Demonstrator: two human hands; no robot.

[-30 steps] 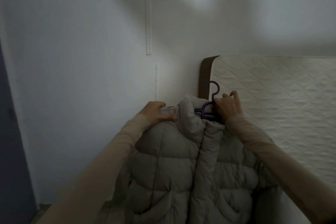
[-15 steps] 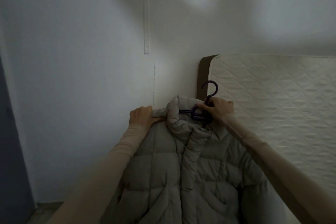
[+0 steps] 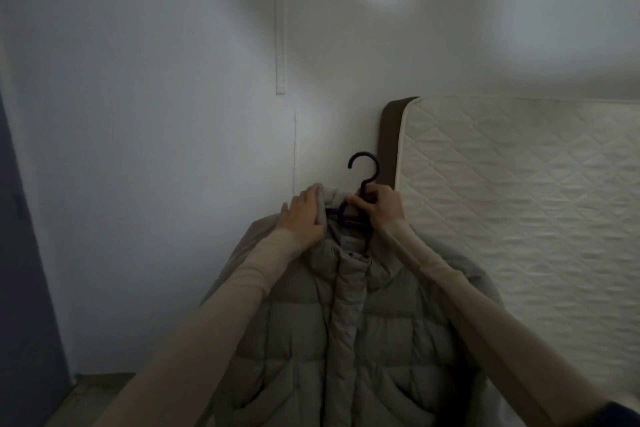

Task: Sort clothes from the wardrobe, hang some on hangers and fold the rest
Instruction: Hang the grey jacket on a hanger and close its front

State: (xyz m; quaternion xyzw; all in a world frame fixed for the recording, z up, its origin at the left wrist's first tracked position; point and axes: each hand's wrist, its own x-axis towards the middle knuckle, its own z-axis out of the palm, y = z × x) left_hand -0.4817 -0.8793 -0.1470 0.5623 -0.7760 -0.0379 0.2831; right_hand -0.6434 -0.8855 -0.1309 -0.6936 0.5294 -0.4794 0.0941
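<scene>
Jacket [image 3: 346, 329], grey and quilted, is hung on a purple hanger [image 3: 362, 194], whose neck is pinched by the right hand [image 3: 379, 206]; its collar is gripped by the left hand [image 3: 303, 218]. Since half a second ago, that hand has been shifted inward from the shoulder. An upright mattress [image 3: 526, 218] is propped against the wall [image 3: 138, 114] behind.

Jacket [image 3: 346, 340] on hanger [image 3: 363, 184] in front of wall [image 3: 156, 149], mattress [image 3: 519, 218] upright to its right.

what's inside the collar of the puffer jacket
A purple hanger, gripped by the right hand; its hook sticks out above. Its arms are hidden under the jacket.
</scene>
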